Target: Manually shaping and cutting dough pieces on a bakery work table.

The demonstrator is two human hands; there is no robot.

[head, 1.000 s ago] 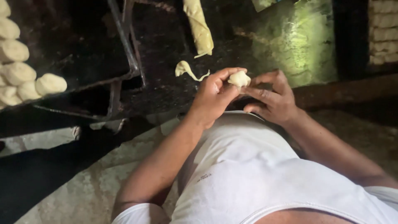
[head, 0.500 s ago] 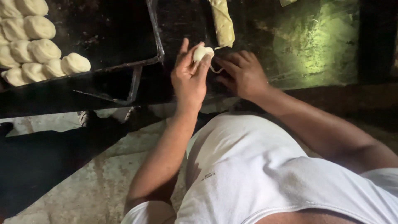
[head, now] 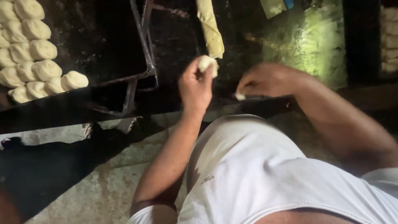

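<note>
My left hand [head: 195,85] is closed around a small pale dough ball [head: 206,63], held up above the dark work surface [head: 174,37]. My right hand [head: 269,79] hovers just right of it, blurred, pinching a small scrap of dough [head: 239,96] at its fingertips. A long roll of dough [head: 209,27] lies on the surface just beyond both hands. At the far left, several shaped dough balls [head: 31,54] sit in rows on a dark baking tray [head: 103,49].
The tray's metal rim [head: 143,45] runs between the dough balls and my hands. A greenish lit patch [head: 315,45] lies on the surface at the right. More pale dough pieces [head: 389,37] show at the far right edge. A stained concrete floor [head: 103,186] is below.
My two hands have separated: the left lifted the dough ball up toward the long roll, the right pulled away to the right with a small scrap. The view shifted toward the tray.
</note>
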